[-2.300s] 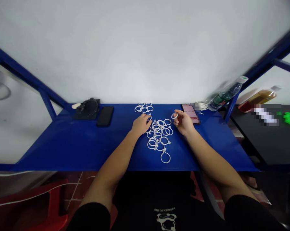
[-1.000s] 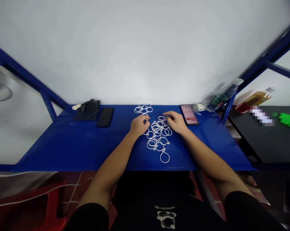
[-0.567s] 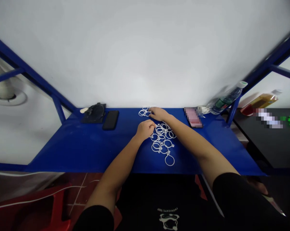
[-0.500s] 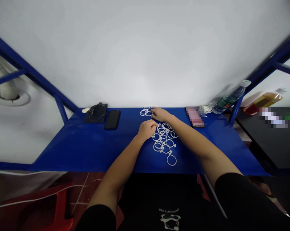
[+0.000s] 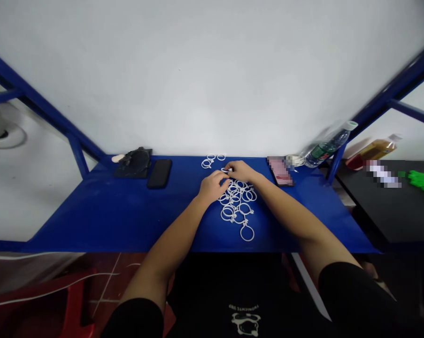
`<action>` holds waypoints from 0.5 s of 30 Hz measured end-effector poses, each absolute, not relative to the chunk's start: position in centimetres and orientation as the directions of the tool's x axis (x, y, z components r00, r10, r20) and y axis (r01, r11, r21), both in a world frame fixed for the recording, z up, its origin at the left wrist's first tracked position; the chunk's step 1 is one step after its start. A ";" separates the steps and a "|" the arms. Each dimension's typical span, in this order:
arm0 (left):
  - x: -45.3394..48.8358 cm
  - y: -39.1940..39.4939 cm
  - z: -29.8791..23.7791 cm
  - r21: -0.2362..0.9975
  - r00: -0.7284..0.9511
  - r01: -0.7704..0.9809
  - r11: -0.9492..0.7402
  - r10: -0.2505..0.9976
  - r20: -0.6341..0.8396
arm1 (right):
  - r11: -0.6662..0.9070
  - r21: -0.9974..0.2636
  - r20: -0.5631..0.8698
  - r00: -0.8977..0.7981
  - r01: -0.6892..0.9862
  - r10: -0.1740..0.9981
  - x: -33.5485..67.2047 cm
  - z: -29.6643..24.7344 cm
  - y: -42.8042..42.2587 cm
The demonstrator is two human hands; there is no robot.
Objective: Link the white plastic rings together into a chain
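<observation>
White plastic curtain rings (image 5: 247, 233) with small eyelets lie in a loose pile on the blue tabletop (image 5: 127, 220). My right hand (image 5: 240, 170) is just beyond the pile, its fingers pinched on one white curtain ring (image 5: 225, 170). Close beside it, on the left, my left hand (image 5: 212, 185) has curled fingers whose tips come near that ring. Whatever those fingertips hold, if anything, is hidden. Farther back near the wall, a few separate curtain rings (image 5: 206, 163) lie flat.
A black phone (image 5: 159, 173) and a crumpled dark plastic bag (image 5: 136, 163) lie at the left. To the right are a pink-screened phone (image 5: 281, 171), a coiled white cable (image 5: 295, 160) and a clear bottle (image 5: 329, 146). Blue frame bars (image 5: 78, 152) rise at both sides.
My right hand has drawn back from the rings near the wall towards my left hand, and a ring now shows in its fingers. The view has shifted slightly.
</observation>
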State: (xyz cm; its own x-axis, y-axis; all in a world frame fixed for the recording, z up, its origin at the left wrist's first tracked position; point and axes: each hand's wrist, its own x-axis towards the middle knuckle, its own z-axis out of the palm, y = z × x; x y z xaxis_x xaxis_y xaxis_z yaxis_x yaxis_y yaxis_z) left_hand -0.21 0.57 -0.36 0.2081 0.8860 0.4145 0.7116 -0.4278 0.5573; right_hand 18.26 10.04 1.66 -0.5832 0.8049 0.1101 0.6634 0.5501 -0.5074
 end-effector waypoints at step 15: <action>-1.0 1.8 -1.8 0.645 0.058 0.712 -0.278 0.938 0.341 | 0.567 -0.677 0.237 -0.590 0.470 0.772 16.2 2.3 6.3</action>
State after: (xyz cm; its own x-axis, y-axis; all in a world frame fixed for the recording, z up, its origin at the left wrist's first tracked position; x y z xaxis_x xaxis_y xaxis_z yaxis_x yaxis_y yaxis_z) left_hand -0.97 1.80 -1.83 0.0580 0.9383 0.3408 0.7119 -0.2782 0.6449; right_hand 16.22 6.31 2.31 -0.5904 0.7715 0.2370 0.4696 0.5672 -0.6766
